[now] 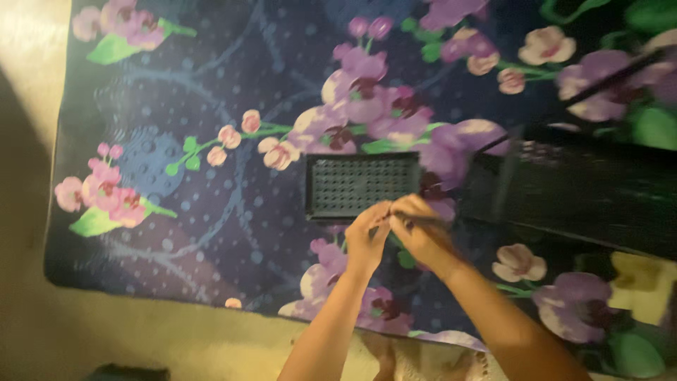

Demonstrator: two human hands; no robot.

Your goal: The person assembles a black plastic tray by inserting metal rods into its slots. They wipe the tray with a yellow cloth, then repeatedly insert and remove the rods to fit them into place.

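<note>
Head view, one frame, dim and slightly blurred. Both hands are seen meeting just below the lower edge of a black perforated tray point(362, 185), a flat rectangular grid of small holes lying on a dark blue floral cloth point(211, 212) with pink and purple flowers and green leaves. The left hand point(367, 236) is curled, its fingers point(379, 210) bunched together at the tips and brought against those of the right hand point(422, 231). The right hand's fingers point(402, 212) are pressed together in a pinch; a thin dark rod-like item point(427, 219) is seen running from that pinch to the right across the hand, but what it is cannot be told. Whether anything small is held between the two hands' fingertips cannot be told either. The tray is touched by neither palm; the fingertips are just at or over its near edge. To the right of the tray, a large black elongated object point(585, 187) is laid across the cloth, its details lost in shadow. A pale yellow patch point(638, 282) is seen at lower right. Bare beige floor point(106, 331) is visible beyond the cloth's left and near edges.
</note>
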